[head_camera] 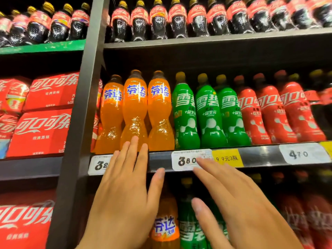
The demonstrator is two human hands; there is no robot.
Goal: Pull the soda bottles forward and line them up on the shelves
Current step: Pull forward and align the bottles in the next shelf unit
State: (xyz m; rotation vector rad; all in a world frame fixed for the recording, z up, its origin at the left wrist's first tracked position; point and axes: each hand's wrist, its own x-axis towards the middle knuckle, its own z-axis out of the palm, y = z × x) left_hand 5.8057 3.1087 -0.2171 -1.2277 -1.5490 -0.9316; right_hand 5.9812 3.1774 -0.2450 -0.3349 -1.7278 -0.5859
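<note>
Head view: orange soda bottles (pixel 135 108) stand at the left end of the middle shelf (pixel 260 156), beside green bottles (pixel 208 112); left hand (pixel 124 191), fingers straight, reaches the base of the centre orange bottle; right hand (pixel 239 203) hovers flat below the shelf edge, each grip empty. Full bottles likely heavy, smooth, slightly yielding; the narrowed waist offers the surest hold

Left bay: red cola multipack cartons (pixel 48 94) stacked over a second tier (pixel 41 133), another carton (pixel 25 221) below. Dark upright post (pixel 79 112) divides bays. White price tag "380" (pixel 186 159), yellow promo tag (pixel 227 157) touching its right edge, white tag "470" (pixel 301 154) further right.
</note>
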